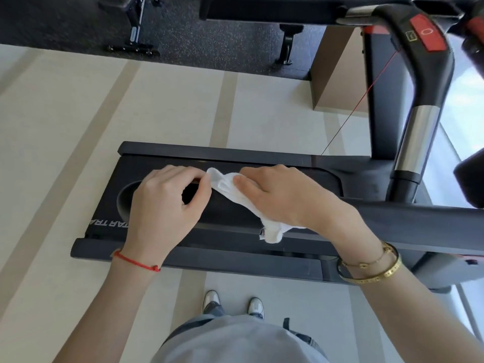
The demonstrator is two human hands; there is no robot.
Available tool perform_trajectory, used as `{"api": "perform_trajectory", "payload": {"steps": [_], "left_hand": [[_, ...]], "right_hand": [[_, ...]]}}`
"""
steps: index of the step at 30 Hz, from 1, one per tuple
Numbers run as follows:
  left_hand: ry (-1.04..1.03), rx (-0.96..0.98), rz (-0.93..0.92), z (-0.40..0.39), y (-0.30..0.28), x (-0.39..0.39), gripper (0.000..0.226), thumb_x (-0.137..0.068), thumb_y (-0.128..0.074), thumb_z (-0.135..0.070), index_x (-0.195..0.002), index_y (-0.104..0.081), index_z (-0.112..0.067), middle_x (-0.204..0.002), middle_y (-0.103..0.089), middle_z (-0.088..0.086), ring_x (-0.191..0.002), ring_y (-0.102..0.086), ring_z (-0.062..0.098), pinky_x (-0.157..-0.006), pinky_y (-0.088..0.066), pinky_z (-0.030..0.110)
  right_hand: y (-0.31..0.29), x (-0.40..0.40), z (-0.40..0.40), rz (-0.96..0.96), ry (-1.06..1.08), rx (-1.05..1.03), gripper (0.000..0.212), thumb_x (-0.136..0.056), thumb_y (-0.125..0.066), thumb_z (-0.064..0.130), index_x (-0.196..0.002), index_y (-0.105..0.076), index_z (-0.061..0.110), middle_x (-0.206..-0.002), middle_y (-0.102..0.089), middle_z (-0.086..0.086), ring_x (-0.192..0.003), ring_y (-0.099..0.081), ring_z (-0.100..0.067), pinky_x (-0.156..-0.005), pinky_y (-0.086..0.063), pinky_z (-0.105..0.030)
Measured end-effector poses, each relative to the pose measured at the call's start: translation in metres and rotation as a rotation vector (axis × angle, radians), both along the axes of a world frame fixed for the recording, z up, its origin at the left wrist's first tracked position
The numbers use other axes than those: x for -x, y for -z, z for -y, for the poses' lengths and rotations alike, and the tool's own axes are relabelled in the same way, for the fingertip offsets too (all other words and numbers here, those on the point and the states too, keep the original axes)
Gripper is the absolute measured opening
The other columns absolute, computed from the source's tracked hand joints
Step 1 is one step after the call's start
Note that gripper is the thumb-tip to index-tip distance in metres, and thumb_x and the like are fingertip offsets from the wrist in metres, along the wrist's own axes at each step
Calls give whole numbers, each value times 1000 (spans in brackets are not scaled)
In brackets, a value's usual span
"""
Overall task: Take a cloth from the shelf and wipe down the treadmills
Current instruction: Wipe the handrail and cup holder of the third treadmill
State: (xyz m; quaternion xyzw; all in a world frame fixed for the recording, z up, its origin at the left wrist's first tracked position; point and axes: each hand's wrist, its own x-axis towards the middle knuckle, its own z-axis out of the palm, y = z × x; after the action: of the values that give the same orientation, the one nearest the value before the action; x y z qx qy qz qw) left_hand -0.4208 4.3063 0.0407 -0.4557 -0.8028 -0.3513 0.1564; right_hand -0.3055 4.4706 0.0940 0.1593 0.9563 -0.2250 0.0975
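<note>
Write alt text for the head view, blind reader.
Both hands hold a white cloth over a black treadmill: the left hand pinches one end, the right hand grips the rest. Sneakers stand on pale flooring below.

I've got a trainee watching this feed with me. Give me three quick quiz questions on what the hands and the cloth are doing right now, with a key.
1. True or false: the white cloth is held by both hands at once.
2. Which wrist wears the red string bracelet? A) left B) right C) neither
3. Fill in: the gold bangles are on the ___ wrist.

Key:
1. True. The left hand pinches the cloth's upper end, and the right hand grips it, above the black treadmill deck.
2. A
3. right
</note>
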Motion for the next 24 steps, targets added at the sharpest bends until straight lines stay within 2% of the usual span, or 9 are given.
{"api": "perform_trajectory", "payload": {"steps": [2,5,9,11,14,17,20,24], "left_hand": [[-4,13,-1,1,2,1,32,-99,-51,-23,-78,-71,-9,-69,-66,-1,-64,-57,18,-64,-48,34],[-18,45,-2,1,3,1,38,-99,-50,-22,-69,-66,-7,-59,-59,1,-56,-52,21,-58,-45,37],[-34,68,-11,0,-1,1,43,-99,-50,-22,-58,-53,-8,-49,-42,1,-50,-40,24,-52,-36,34],[-31,72,-7,1,-3,-1,45,-98,-51,-21,-56,-47,-8,-48,-38,2,-49,-39,26,-53,-29,30],[-24,92,17,1,-4,-3,45,-98,-53,-17,-55,-44,-7,-47,-37,4,-49,-39,29,-56,-24,28],[4,100,40,-1,-9,-7,44,-98,-55,-16,-56,-43,-6,-48,-35,3,-50,-36,28,-53,-26,30],[61,105,52,-7,-14,-17,44,-99,-55,-18,-58,-42,-7,-49,-35,2,-50,-36,27,-49,-28,32],[76,115,93,-17,-17,-30,41,-96,-52,-15,-58,-37,-10,-50,-28,-1,-50,-30,25,-49,-20,30]], "right_hand": [[-2,-5,-2,-5,20,21,41,-103,-25,49,-78,-47,23,-72,-59,1,-70,-56,-17,-65,-41,-32],[-5,-8,-3,6,47,33,43,-100,-26,54,-75,-47,26,-67,-57,6,-66,-55,-11,-59,-37,-27],[-7,-9,-2,16,67,-14,43,-100,-27,51,-86,-54,21,-68,-58,3,-70,-58,-18,-59,-39,-26],[-5,-11,3,-10,105,-63,42,-100,-27,50,-85,-54,22,-69,-59,2,-70,-58,-19,-59,-40,-27],[6,-18,12,-138,170,-233,40,-100,-29,47,-77,-48,21,-67,-56,2,-66,-53,-21,-57,-33,-31],[17,-28,22,-270,207,-477,39,-101,-30,43,-74,-43,19,-66,-49,2,-66,-45,-25,-70,-37,-35],[26,-38,31,-409,275,-582,40,-100,-31,38,-76,-55,17,-67,-50,1,-66,-43,-24,-77,-39,-37],[38,-54,37,-582,276,-636,37,-103,-38,34,-92,-66,13,-82,-59,-3,-79,-52,-27,-86,-41,-38]]}}
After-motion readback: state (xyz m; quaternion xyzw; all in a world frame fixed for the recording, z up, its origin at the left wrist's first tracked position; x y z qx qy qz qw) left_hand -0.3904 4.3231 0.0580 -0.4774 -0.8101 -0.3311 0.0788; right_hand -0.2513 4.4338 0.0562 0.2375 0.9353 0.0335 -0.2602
